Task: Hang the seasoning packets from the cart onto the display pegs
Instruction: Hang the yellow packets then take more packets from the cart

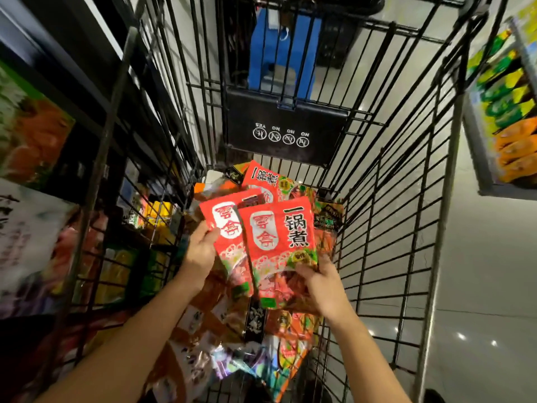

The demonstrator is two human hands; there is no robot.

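Fingers [211,232] of the left hand [200,253] pinch the edge of one flat, glossy red plastic seasoning packet [225,228]; the right hand [322,283] grips the lower corner of a second identical packet [279,237] overlapping it. Both are held above a heap of crinkly mixed pouches [209,330] inside the black wire cart [377,199], where a third red packet [261,177] lies.

One cart [406,199], a left hand [200,251] and a right hand [322,286], three red packets [279,237] showing, one blue stool [279,50].
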